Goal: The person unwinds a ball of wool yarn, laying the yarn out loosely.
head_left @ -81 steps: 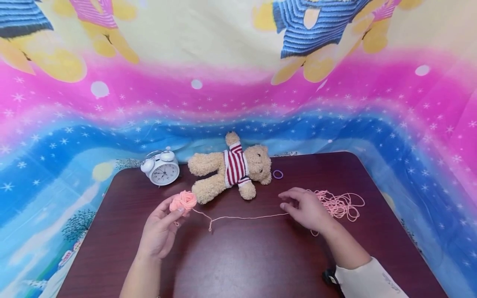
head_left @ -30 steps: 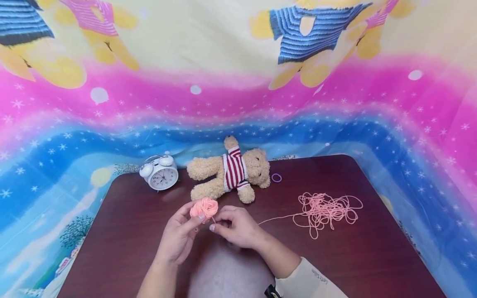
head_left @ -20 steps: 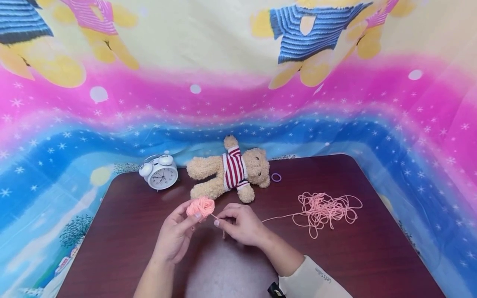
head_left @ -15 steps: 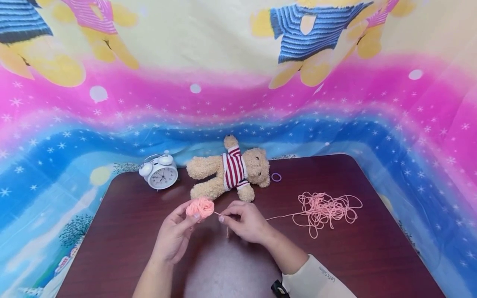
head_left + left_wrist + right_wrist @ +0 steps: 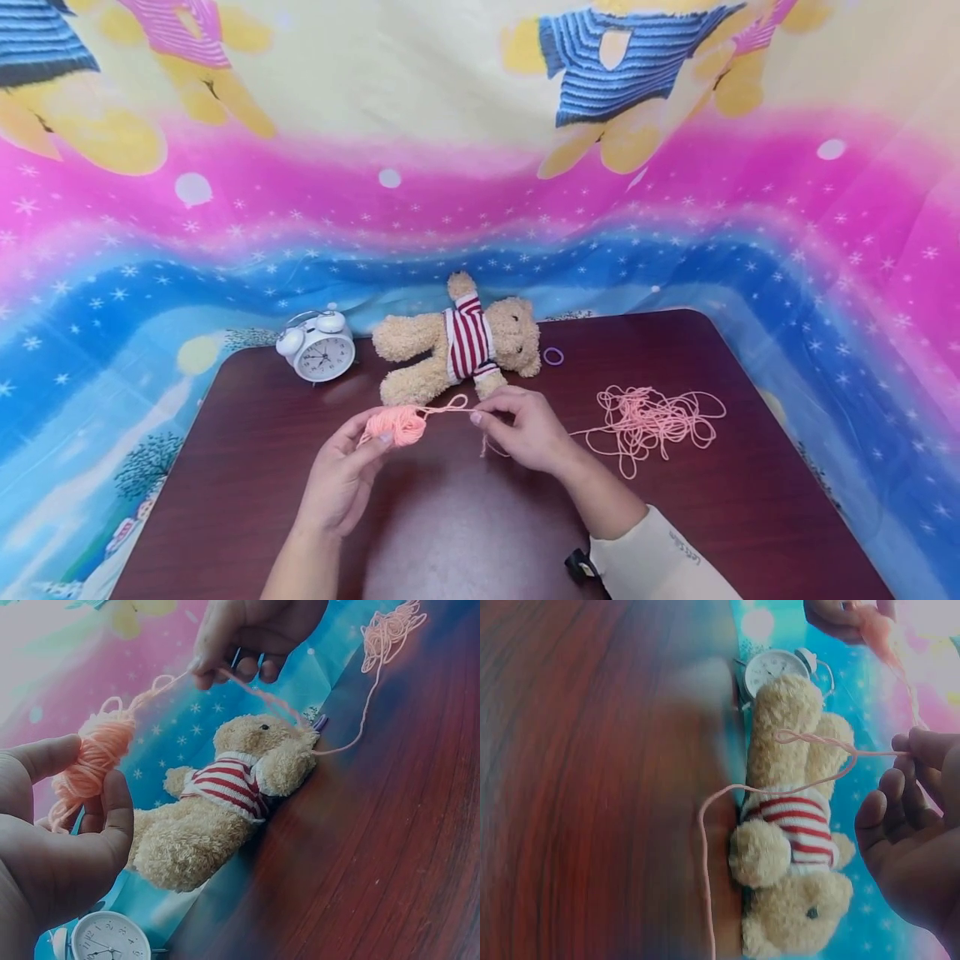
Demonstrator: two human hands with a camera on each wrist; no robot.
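Note:
A small wound ball of peach yarn (image 5: 399,425) is held by my left hand (image 5: 341,479), between thumb and fingers. From the ball a strand with a twisted loop (image 5: 454,403) runs to my right hand (image 5: 528,429), whose thumb and forefinger pinch it. In the right wrist view another twisted loop (image 5: 814,738) sticks out from the strand below the right fingertips. The strand then trails over the table to a loose tangle of peach yarn (image 5: 648,421) on the right. Both hands are raised above the table, in front of the bear.
A teddy bear (image 5: 468,342) in a red-and-white striped shirt lies on its back at the rear of the dark red table (image 5: 247,467). Left of it stands a white alarm clock (image 5: 324,356). By its head lies a purple ring (image 5: 553,357). A printed cloth (image 5: 450,217) hangs behind.
My right hand came left from beside the tangle to the ball, then drew away rightward with the strand. A twisted loop now shows between the hands. The left hand shifted slightly left.

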